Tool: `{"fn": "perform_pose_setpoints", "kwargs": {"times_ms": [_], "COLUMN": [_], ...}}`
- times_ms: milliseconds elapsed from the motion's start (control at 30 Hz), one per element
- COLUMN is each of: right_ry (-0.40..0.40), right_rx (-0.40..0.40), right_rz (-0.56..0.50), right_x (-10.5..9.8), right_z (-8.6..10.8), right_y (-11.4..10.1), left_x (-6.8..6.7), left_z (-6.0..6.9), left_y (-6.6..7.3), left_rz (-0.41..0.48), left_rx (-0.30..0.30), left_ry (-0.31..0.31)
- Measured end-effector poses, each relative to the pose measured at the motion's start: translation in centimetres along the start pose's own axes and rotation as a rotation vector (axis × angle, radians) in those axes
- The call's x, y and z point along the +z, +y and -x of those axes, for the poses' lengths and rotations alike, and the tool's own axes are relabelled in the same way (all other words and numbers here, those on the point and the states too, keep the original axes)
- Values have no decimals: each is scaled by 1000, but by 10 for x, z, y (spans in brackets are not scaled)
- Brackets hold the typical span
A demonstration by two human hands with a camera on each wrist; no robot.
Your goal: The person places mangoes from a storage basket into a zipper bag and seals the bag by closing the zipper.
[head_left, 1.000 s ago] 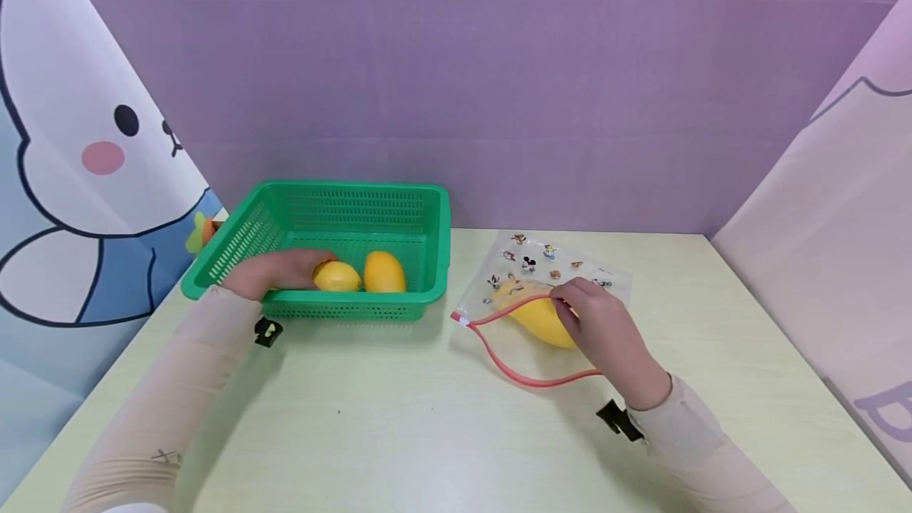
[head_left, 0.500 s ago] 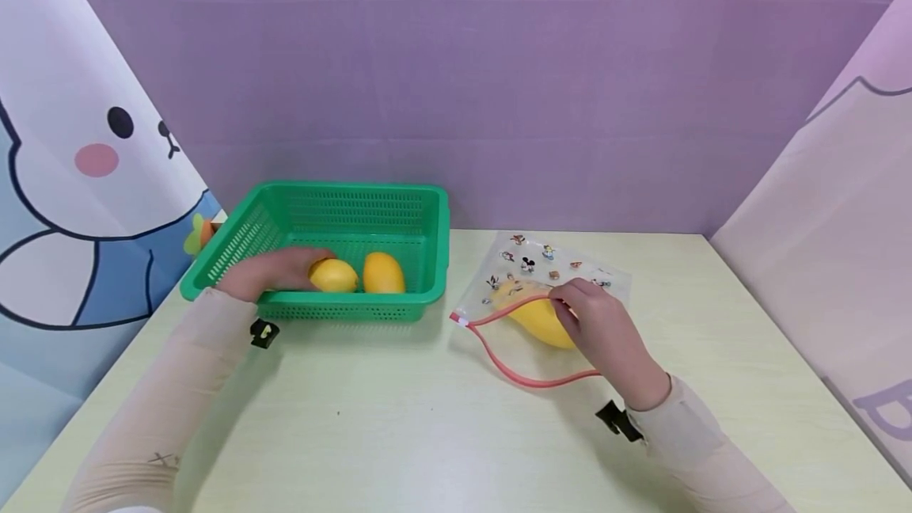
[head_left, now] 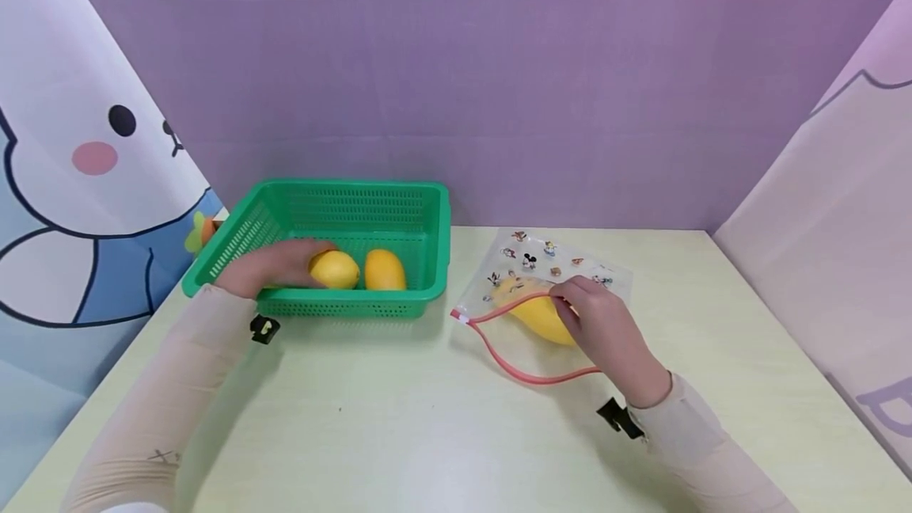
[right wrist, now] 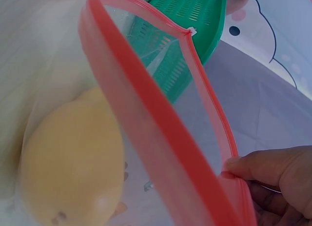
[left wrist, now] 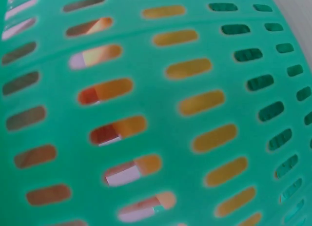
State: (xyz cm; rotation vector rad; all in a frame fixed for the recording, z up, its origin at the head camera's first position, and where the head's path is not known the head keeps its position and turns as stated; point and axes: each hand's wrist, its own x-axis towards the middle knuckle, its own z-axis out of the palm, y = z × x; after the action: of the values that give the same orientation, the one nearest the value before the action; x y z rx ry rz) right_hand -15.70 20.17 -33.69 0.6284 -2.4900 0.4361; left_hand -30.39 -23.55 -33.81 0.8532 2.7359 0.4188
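My left hand [head_left: 281, 264] reaches over the front left rim of a green slotted basket [head_left: 359, 301]. Its fingers hold a lemon [head_left: 335, 270], though the thumb's side is hidden. Just right of the lemon lies a mango-like orange-yellow fruit [head_left: 385, 270]. My right hand [head_left: 606, 327] pinches the red zip edge [right wrist: 151, 106] of a clear zip bag [head_left: 473, 291] printed with small cartoon figures. The bag's mouth gapes toward me. Inside it rests a larger smooth yellow fruit [right wrist: 73, 162]. In the left wrist view the basket wall [left wrist: 161, 109] fills the picture, with yellow and orange showing through its slots.
Basket and bag stand side by side on a pale table [head_left: 399, 434], near its back edge. Behind them hangs a purple cloth [head_left: 456, 85]. Cartoon-printed cloths close off the left [head_left: 64, 204] and right [head_left: 841, 220] sides.
The lemon has risen very slightly in my left hand, next to the other fruit. My right hand and the bag stay as they were.
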Motion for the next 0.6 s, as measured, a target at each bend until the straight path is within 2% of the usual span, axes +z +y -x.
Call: {"fn": "perform_pose_setpoints", "kwargs": {"times_ms": [300,433,600], "right_ry": [2,1,-5], "right_rx": [-3,-1,18], "right_rz": [-7,-9,0], "right_x": [0,0,2], "right_z": [0,0,1], "right_y": [2,1,1], "left_x": [1,0,-1], "left_z": [-2,0,1], "left_y": [-1,-1,1], "left_rz": [-51,-83,-105], "left_rx": [-11,-11,-54], "left_ry": [39,82,119]}}
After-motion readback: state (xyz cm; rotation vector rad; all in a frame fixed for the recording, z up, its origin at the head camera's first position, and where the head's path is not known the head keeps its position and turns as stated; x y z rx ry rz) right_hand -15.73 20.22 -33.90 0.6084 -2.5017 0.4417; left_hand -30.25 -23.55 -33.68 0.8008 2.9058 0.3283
